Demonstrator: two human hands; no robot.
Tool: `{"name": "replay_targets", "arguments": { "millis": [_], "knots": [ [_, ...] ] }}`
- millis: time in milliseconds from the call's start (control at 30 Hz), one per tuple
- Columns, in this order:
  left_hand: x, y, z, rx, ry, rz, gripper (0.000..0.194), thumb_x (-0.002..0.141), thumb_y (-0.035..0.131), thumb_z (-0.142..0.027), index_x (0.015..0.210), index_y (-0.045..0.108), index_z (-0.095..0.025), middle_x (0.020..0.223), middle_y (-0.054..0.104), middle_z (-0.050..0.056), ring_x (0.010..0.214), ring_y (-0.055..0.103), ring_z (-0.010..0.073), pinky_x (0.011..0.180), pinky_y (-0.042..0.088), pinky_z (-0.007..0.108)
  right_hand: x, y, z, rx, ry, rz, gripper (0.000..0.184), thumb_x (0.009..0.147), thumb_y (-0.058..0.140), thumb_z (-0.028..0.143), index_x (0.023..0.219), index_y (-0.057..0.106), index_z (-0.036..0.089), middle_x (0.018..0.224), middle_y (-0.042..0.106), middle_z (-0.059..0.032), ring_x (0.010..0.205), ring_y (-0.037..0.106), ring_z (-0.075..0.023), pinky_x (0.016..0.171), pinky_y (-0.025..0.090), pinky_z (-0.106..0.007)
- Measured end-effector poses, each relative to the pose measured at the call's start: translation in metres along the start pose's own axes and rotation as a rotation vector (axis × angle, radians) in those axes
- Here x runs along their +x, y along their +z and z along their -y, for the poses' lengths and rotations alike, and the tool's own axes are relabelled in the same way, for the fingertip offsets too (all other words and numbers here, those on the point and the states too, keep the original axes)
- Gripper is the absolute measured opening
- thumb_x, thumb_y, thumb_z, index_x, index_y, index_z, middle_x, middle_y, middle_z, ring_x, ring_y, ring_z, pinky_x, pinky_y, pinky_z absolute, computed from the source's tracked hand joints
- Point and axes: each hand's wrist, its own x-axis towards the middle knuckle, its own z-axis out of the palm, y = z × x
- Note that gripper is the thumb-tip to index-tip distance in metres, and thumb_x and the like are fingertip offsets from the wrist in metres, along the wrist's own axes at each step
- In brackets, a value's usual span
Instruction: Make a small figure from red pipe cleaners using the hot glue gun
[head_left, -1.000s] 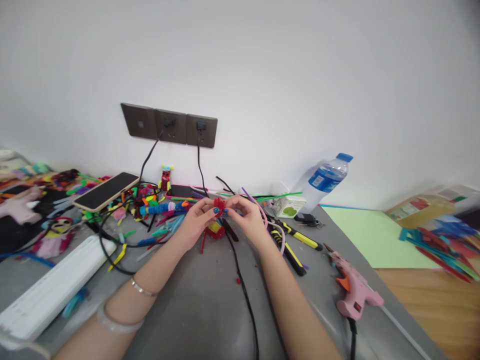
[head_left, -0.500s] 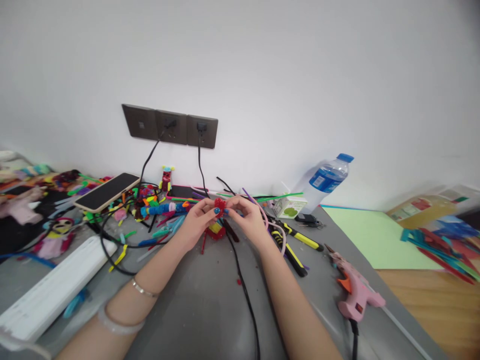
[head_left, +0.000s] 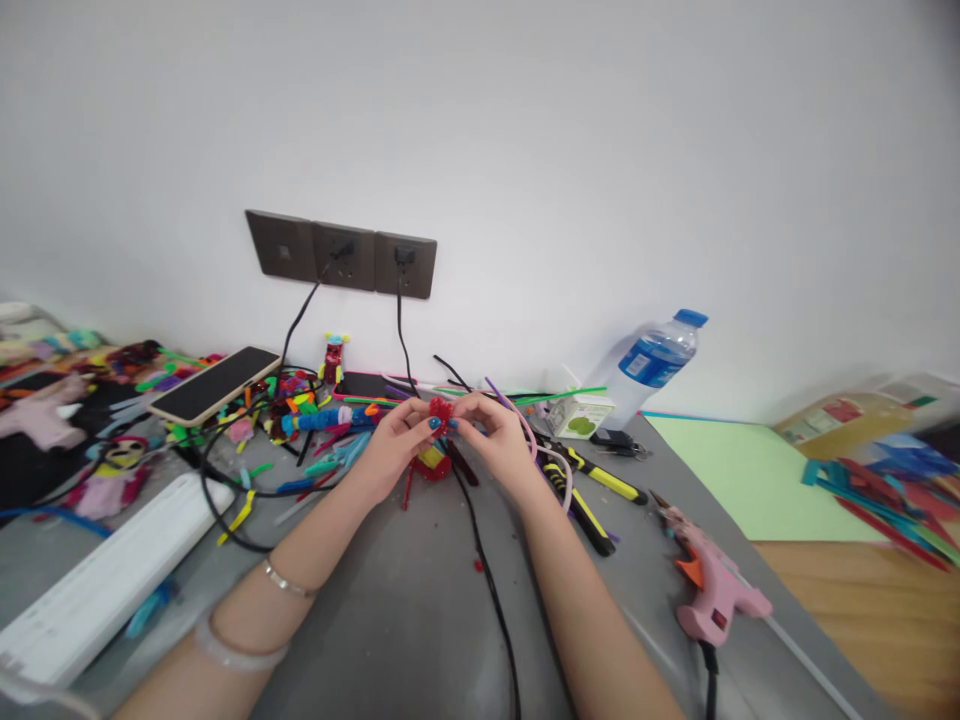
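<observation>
Between my two hands is a small fuzzy red piece [head_left: 441,409], which looks like bent pipe cleaner. My left hand [head_left: 399,441] pinches it from the left with thumb and finger. On the other side, my right hand [head_left: 491,432] grips its right edge, fingertips closed. Just below my hands lies a red and yellow fuzzy piece [head_left: 433,465], partly hidden by my left fingers. A black cable [head_left: 487,570] runs over the grey table [head_left: 390,620] beneath them. Yellow-and-black pliers [head_left: 589,510] lie right of my right hand.
A pink glue gun [head_left: 716,595] lies at the right edge. Behind it are a tilted water bottle [head_left: 660,350] and a small box [head_left: 579,415]. On the left are a phone [head_left: 217,385], a white power strip [head_left: 112,575] and heaped pipe-cleaner pieces [head_left: 322,418].
The red piece has turned slightly between my fingertips. Both hands stay in nearly the same place.
</observation>
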Motion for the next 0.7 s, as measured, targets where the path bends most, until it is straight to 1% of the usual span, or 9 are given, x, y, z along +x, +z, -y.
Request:
{"name": "replay_targets", "arguments": {
  "millis": [300,600,700],
  "knots": [
    [-0.0004,-0.0010,0.0008,0.005,0.006,0.004,0.029,0.066,0.087,-0.035,0.079,0.067,-0.018,0.075,0.063,-0.003,0.066,0.053,0.0077,0.061,0.043,0.017,-0.0003,-0.0002,0.0002,0.002,-0.002,0.007,0.005,0.081,0.067,0.023,0.079,0.063,0.020,0.084,0.066,-0.0027,0.081,0.063,-0.0179,0.079,0.052,-0.032],
    [-0.0008,0.0009,-0.0011,0.001,0.000,0.003,0.033,0.063,0.089,-0.038,0.078,0.067,-0.018,0.072,0.062,-0.003,0.065,0.052,0.0072,0.060,0.043,0.016,0.0000,0.0001,0.0005,0.000,-0.001,0.001,0.007,0.080,0.068,0.025,0.078,0.064,0.021,0.084,0.067,-0.0029,0.080,0.063,-0.0186,0.078,0.053,-0.033],
    [-0.0008,0.0003,-0.0003,0.005,-0.001,0.012,0.033,0.064,0.088,-0.038,0.079,0.067,-0.018,0.072,0.062,-0.003,0.065,0.052,0.0073,0.059,0.042,0.016,0.0002,0.0002,-0.0002,0.008,0.002,-0.006,0.006,0.079,0.069,0.025,0.078,0.064,0.021,0.084,0.067,-0.0029,0.080,0.064,-0.0186,0.078,0.053,-0.033]
  ]
}}
